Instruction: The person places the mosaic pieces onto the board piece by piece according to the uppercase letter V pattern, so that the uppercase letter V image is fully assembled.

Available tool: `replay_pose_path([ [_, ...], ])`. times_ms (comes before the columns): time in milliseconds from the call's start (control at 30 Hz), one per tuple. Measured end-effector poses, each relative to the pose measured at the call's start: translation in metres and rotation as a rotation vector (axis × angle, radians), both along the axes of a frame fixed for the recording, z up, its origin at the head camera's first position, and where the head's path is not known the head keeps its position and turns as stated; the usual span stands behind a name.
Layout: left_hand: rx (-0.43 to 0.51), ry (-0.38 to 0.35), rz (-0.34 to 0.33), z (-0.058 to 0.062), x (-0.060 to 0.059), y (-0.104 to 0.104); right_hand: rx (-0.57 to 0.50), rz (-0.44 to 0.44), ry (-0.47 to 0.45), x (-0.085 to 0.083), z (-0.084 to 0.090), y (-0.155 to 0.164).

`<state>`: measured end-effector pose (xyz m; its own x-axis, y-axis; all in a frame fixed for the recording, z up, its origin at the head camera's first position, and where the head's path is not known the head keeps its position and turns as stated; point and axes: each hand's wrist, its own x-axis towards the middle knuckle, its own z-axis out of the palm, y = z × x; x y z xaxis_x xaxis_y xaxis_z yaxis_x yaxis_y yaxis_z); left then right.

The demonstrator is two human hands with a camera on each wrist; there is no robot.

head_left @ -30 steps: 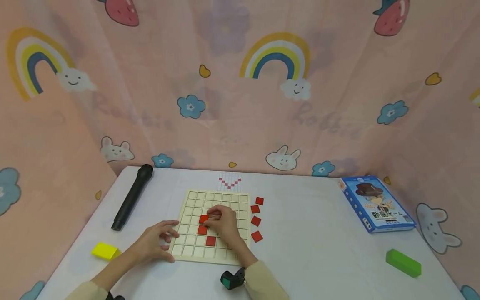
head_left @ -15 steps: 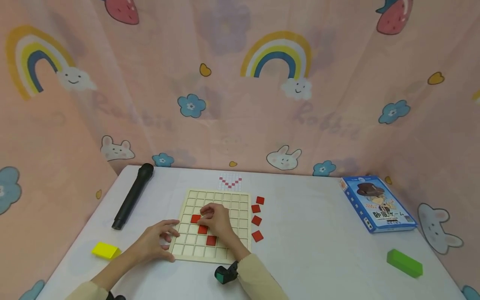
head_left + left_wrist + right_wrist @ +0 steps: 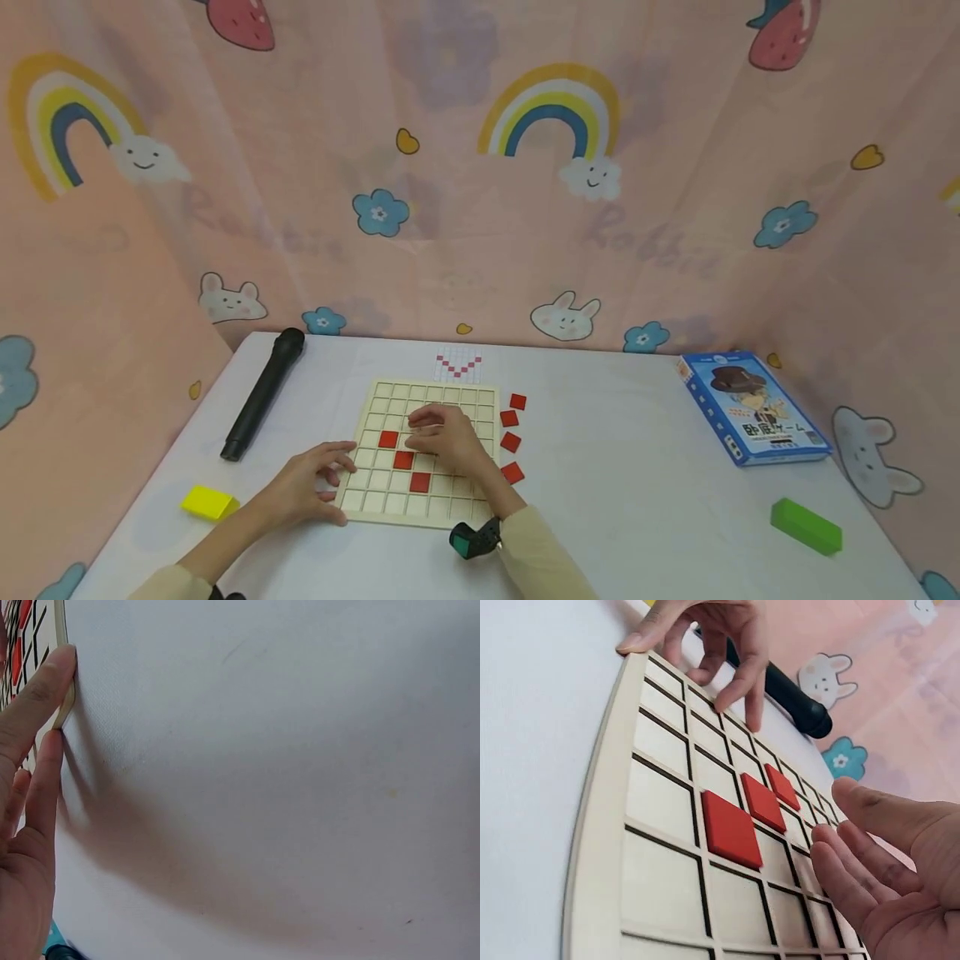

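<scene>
A pale wooden grid board lies on the white table. Three red square tiles sit in its cells in a diagonal: one farther left, one in the middle and one nearer the front. My left hand rests at the board's front left corner, thumb at the near edge and fingers along the left side. Over the middle of the board hovers my right hand, its fingers loosely bent and apart from the thumb, with nothing between them in the right wrist view.
Several loose red tiles lie along the board's right side. Behind it is a paper pattern card. A black rod and yellow block lie at left; a blue box and green block at right.
The farthest red tile has shifted one cell left under my right hand's fingers. My right hand has then let go and drawn slightly right. My left hand stays put.
</scene>
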<state>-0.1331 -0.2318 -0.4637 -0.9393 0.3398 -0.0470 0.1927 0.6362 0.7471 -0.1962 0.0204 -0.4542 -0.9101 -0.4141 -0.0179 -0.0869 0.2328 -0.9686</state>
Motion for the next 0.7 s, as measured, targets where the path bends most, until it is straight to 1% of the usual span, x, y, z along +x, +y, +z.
replay_pose_path([
  [133,0.013,-0.014,-0.005,0.0,-0.001,0.001,-0.025,0.028,0.006,-0.002,0.008,0.025],
  [233,0.009,-0.016,-0.004,0.001,-0.001,0.002,-0.029,0.016,0.025,-0.005,0.011,0.047],
  [300,0.002,-0.01,-0.005,0.001,0.0,0.003,-0.017,0.002,0.054,-0.009,0.012,0.062],
  [400,-0.027,0.011,-0.021,0.002,0.001,0.002,0.013,-0.046,0.093,-0.015,0.011,0.086],
  [500,-0.058,0.026,-0.032,0.003,0.002,0.001,0.053,-0.132,0.125,-0.023,0.006,0.11],
  [633,-0.071,0.032,-0.043,0.003,0.001,0.0,0.115,-0.239,0.136,-0.034,-0.006,0.133],
  [700,-0.065,0.029,-0.047,0.002,0.001,0.0,0.151,-0.272,0.124,-0.038,-0.011,0.141],
])
